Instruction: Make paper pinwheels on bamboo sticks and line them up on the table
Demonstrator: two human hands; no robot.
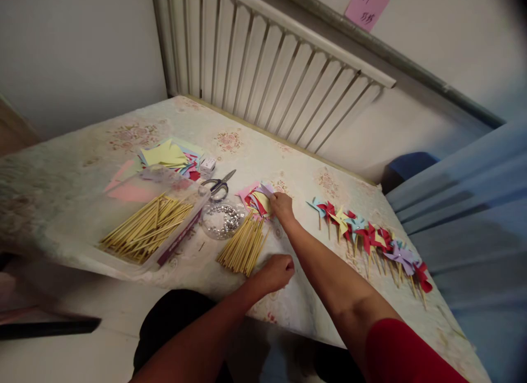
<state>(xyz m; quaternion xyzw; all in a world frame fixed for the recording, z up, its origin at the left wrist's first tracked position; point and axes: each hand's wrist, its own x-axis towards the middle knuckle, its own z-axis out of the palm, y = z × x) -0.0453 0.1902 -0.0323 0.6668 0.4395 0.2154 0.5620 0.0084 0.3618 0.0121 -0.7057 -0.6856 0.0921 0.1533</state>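
My right hand [282,206] reaches to a small pile of cut coloured paper pieces [256,201] and pinches a purple paper piece [267,190] at the pile's right edge. Nearer to me, my left hand [280,272] is curled closed above the table; whatever its fingers may hold is hidden. Just left of it lies a bundle of thin wooden sticks [242,246]. Beside the sticks stands a round clear dish [223,219] of small silvery pins or beads. A row of finished paper pinwheels [370,237] on sticks lies to the right of my right arm.
A clear plastic box [164,262] holding many wooden sticks stands on the left. Behind it are coloured paper sheets [164,154], a small white box [207,167] and scissors [219,185]. A radiator [263,70] runs along the table's back edge; a blue curtain [473,218] hangs right.
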